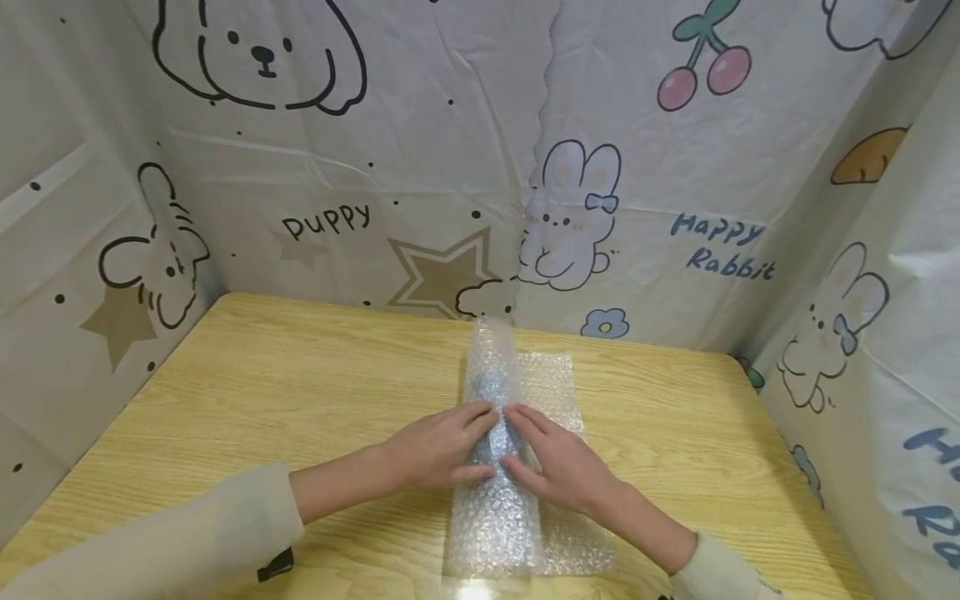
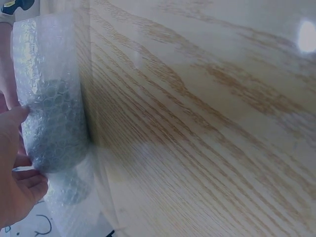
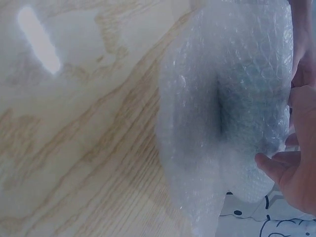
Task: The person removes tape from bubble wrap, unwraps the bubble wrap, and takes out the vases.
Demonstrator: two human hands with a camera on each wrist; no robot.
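Observation:
A roll of clear bubble wrap (image 1: 495, 525) lies lengthwise on the table, pointing away from me. Through its layers a blue-grey object (image 2: 57, 128) shows, broad in the body and narrower toward the far end; its kind is blurred by the wrap. My left hand (image 1: 435, 446) rests its fingertips and thumb on the top left of the roll. Opposite it, my right hand (image 1: 566, 467) touches the top right with fingers and thumb spread. The fingertips of both hands nearly meet over the wrapped object. A flat, unrolled stretch of the wrap (image 3: 182, 113) extends to the right, partly under my right hand.
The wood-grain table (image 1: 300, 375) spreads out on both sides of the roll. Behind it and at both sides hangs a pale printed cloth (image 1: 420, 150) with cartoon animals. The roll's far end reaches near the table's back edge.

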